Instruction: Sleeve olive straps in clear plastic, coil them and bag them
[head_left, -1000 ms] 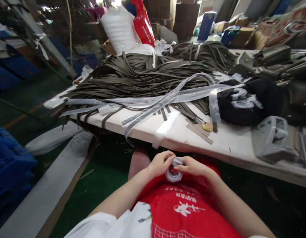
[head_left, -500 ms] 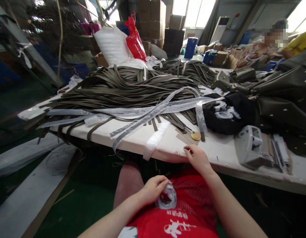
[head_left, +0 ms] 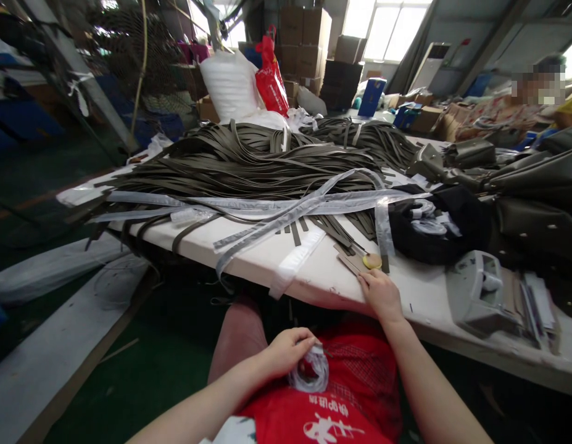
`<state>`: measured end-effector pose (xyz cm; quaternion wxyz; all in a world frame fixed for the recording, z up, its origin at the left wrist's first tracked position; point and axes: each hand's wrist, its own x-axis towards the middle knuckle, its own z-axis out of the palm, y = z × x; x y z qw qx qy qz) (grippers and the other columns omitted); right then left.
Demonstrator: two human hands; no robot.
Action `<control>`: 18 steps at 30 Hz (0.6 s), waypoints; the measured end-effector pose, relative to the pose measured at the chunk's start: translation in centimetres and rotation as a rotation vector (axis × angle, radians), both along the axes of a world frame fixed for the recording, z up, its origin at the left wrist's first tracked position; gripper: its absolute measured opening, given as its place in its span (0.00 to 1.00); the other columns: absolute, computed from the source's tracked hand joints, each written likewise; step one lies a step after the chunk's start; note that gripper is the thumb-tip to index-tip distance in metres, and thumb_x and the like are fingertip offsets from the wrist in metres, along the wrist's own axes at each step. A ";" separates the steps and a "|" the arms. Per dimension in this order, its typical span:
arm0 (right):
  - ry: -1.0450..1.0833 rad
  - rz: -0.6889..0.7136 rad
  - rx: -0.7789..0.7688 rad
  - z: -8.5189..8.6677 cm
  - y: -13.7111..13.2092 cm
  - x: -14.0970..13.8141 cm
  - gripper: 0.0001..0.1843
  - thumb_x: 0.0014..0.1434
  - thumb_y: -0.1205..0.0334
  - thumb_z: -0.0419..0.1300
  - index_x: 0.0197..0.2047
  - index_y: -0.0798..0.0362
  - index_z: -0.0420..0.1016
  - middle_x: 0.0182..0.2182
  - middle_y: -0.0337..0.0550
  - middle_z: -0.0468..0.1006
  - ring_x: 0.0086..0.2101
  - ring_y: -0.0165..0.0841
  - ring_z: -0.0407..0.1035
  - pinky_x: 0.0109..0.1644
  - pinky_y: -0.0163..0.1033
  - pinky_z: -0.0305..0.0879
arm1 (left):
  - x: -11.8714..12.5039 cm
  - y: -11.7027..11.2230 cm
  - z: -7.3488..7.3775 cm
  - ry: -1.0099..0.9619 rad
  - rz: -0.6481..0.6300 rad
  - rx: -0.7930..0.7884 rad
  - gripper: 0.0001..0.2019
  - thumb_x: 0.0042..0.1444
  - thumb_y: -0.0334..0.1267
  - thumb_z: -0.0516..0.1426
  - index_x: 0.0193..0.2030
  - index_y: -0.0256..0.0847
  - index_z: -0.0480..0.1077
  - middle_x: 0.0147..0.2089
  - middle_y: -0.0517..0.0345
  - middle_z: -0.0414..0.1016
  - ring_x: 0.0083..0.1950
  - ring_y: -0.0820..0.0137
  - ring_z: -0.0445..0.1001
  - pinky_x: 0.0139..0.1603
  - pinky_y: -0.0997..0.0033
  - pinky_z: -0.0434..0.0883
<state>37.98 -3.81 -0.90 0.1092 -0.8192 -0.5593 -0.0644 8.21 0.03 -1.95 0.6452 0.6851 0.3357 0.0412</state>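
My left hand (head_left: 290, 350) is closed at my lap on a coil of whitish cord (head_left: 317, 373), which hangs against a red apron (head_left: 360, 394). My right hand (head_left: 381, 295) rests at the table's near edge, its fingertips pinched at the near end of a thin brown piece of card (head_left: 347, 264). Just beyond those fingers lies a small round yellow-rimmed lid (head_left: 372, 261) with a thin stick reaching over it. The ends of dark flat straps (head_left: 334, 227) lie behind the card.
Long dark straps (head_left: 248, 163) heap across the white table (head_left: 202, 243), with clear plastic strips (head_left: 286, 217) over them. To the right are a black cloth bundle (head_left: 471, 225), a grey machine (head_left: 475, 290) and dark bags (head_left: 535, 222). Another person (head_left: 493, 114) sits beyond.
My right hand has moved forward from the table edge onto the brown card, which now looks tilted. My left hand stays with the coil. The view has shifted slightly left.
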 end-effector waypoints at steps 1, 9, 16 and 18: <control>-0.001 0.006 -0.005 0.0 0.0 0.2 0.17 0.68 0.58 0.50 0.40 0.53 0.80 0.37 0.50 0.77 0.39 0.40 0.69 0.42 0.41 0.62 | 0.0 -0.1 0.0 0.008 0.007 -0.013 0.23 0.58 0.57 0.53 0.40 0.38 0.76 0.34 0.57 0.76 0.32 0.69 0.71 0.36 0.71 0.70; 0.000 0.061 -0.018 0.0 -0.1 1.1 0.18 0.68 0.57 0.50 0.39 0.52 0.82 0.36 0.48 0.78 0.38 0.38 0.70 0.43 0.40 0.64 | -0.1 -0.3 -0.4 0.012 0.027 -0.078 0.24 0.57 0.59 0.54 0.41 0.37 0.75 0.34 0.57 0.76 0.27 0.71 0.69 0.30 0.72 0.68; -0.045 0.031 0.036 0.1 0.2 0.4 0.16 0.66 0.62 0.50 0.39 0.53 0.80 0.36 0.50 0.78 0.39 0.40 0.70 0.44 0.41 0.64 | -0.2 -0.2 -0.2 -0.002 0.021 -0.114 0.23 0.57 0.57 0.54 0.41 0.37 0.75 0.33 0.56 0.75 0.26 0.72 0.69 0.27 0.72 0.68; -0.070 -0.009 0.062 0.0 0.6 -0.1 0.15 0.64 0.63 0.51 0.38 0.54 0.79 0.35 0.52 0.77 0.38 0.41 0.70 0.42 0.42 0.63 | -0.2 -0.2 -0.3 -0.009 0.029 -0.134 0.23 0.56 0.58 0.55 0.40 0.36 0.75 0.33 0.57 0.75 0.26 0.72 0.69 0.27 0.72 0.68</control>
